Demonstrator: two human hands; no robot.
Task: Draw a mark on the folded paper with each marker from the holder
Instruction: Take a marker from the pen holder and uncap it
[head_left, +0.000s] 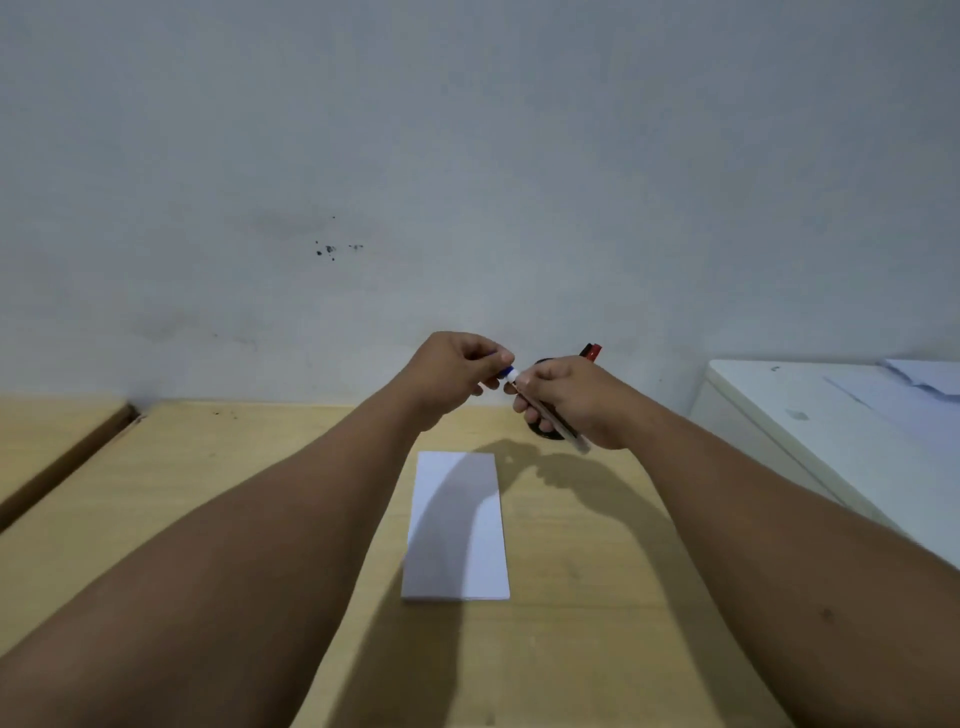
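A folded white paper (457, 525) lies lengthwise on the wooden table (571, 597), with no mark visible on it. Above its far end my right hand (566, 405) grips a marker (569, 434) by the barrel, its rear end sticking out toward me. My left hand (457, 374) pinches the blue cap (505, 372) at the marker's tip; a white neck shows between cap and barrel. Behind my right hand stands the dark round holder (545, 434), mostly hidden, with a red and a black marker (592, 352) poking up from it.
A pale wall rises just behind the table. A white cabinet (810, 441) with loose sheets on top stands at the right. A gap splits the table from another wooden top (47, 441) on the left.
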